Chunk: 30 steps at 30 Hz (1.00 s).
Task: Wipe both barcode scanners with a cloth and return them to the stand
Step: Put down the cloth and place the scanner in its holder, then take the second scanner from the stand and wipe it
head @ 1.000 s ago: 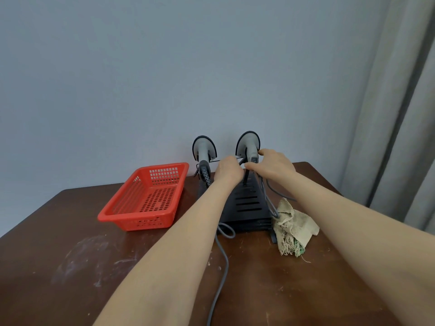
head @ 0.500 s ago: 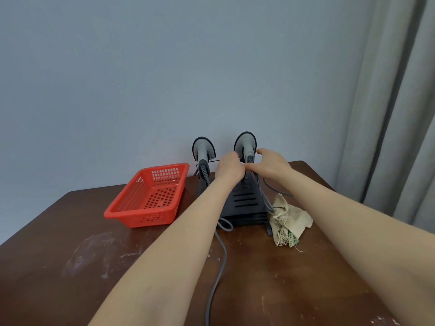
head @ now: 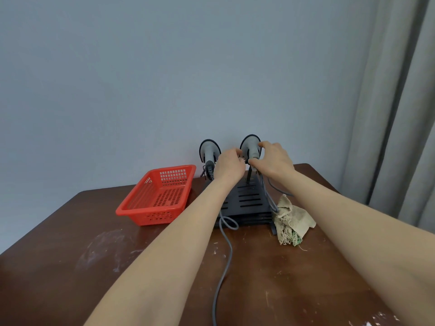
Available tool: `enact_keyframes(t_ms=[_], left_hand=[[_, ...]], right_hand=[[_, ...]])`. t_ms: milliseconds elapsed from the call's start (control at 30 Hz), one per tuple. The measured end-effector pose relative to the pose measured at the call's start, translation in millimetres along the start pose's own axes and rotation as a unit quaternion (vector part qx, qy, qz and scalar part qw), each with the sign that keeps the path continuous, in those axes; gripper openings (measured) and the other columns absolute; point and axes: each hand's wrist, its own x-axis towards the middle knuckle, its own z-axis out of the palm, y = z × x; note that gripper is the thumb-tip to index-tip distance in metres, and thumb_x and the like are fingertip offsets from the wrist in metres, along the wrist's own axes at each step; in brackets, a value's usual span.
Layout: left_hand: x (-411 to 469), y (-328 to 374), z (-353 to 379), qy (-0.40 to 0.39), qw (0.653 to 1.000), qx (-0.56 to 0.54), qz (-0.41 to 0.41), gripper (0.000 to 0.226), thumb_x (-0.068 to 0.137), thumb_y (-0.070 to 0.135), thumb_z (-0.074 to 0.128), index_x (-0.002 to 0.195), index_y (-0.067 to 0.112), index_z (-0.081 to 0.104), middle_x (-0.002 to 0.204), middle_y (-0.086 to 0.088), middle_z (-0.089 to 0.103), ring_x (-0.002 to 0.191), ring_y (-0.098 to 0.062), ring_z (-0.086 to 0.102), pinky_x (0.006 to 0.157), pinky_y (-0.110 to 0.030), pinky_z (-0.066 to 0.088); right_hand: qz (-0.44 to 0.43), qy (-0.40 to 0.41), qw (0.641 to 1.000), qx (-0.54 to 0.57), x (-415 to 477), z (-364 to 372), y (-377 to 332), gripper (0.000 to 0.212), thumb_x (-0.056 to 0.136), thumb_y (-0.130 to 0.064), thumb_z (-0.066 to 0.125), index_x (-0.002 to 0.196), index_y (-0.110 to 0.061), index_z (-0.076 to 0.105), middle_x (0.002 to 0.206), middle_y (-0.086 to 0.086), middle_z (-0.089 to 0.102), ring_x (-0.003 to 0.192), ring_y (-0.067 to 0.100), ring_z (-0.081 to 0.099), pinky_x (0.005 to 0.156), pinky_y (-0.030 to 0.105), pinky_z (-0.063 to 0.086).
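Counting, head view: two barcode scanners, one stand (head: 249, 201), one cloth (head: 294, 217), one basket (head: 150, 210).
Left scanner (head: 209, 151): upright in the stand's left holder, long axis vertical, rounded grey black-rimmed head on top.
Right scanner (head: 251, 147): upright over the right holder, head up.
Right hand (head: 274, 158): thumb and fingers curled round the Right scanner.
Left hand (head: 229, 164): curled against that scanner's left side; grip hidden, cannot tell.
Textures: stand black, slotted, sloped; cloth frayed beige, crumpled, touching its right front corner; basket red perforated plastic, left of it.
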Motion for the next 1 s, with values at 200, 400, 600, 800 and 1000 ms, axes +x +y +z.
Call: enact_keyframes(t_ms=[200, 400, 600, 800, 1000], left_hand=[[11.4, -25.3, -21.7, 0.095, 0.995, 0.009, -0.007, 0.035, 0.091, 0.012, 0.048, 0.126, 0.012, 0.052, 0.125, -0.007, 0.055, 0.112, -0.022, 0.056, 0.088, -0.034, 0.047], [24.7, -58.4, -33.6, 0.121, 0.987, -0.022, -0.102, 0.041, 0.094, 0.019, 0.047, 0.133, 0.007, 0.043, 0.133, -0.015, 0.046, 0.119, -0.029, 0.049, 0.096, -0.036, 0.040], [30.8, -80.7, -31.3, 0.074, 0.979, -0.074, -0.175, 0.048, 0.092, 0.001, 0.041, 0.140, 0.006, 0.038, 0.144, -0.016, 0.034, 0.124, -0.030, 0.047, 0.097, -0.035, 0.041], [32.4, -106.8, -17.2, 0.010, 0.977, -0.076, -0.198, 0.055, 0.091, 0.000, 0.047, 0.144, 0.003, 0.032, 0.146, -0.015, 0.040, 0.133, -0.030, 0.041, 0.104, -0.034, 0.036], [28.5, -117.8, 8.4, -0.020, 0.966, -0.162, -0.201, 0.067, 0.088, 0.010, 0.062, 0.145, 0.002, 0.027, 0.140, -0.013, 0.047, 0.129, -0.027, 0.046, 0.100, -0.031, 0.038]], right_hand=[[-0.030, 0.051, 0.998, -0.029, 8.7, 9.6, -18.8, 0.049, 0.088, -0.022, 0.053, 0.135, -0.016, 0.043, 0.138, 0.013, 0.039, 0.126, 0.032, 0.035, 0.094, 0.039, 0.040], [-0.081, 0.070, 0.994, -0.008, 19.4, 25.7, -37.1, 0.045, 0.090, -0.019, 0.049, 0.134, -0.016, 0.044, 0.137, 0.010, 0.039, 0.127, 0.027, 0.036, 0.093, 0.037, 0.042], [-0.054, -0.046, 0.995, 0.070, 28.3, 50.5, -63.8, 0.050, 0.092, -0.029, 0.051, 0.137, -0.011, 0.041, 0.128, 0.010, 0.054, 0.110, 0.025, 0.055, 0.088, 0.037, 0.047], [0.038, -0.126, 0.977, 0.170, 30.6, 68.6, -70.5, 0.058, 0.093, -0.038, 0.051, 0.137, -0.003, 0.036, 0.134, 0.015, 0.050, 0.111, 0.029, 0.052, 0.097, 0.042, 0.046], [0.081, -0.179, 0.955, 0.222, 41.3, 84.2, -74.3, 0.062, 0.084, -0.048, 0.060, 0.126, -0.004, 0.046, 0.111, 0.012, 0.064, 0.096, 0.024, 0.063, 0.077, 0.037, 0.054]])
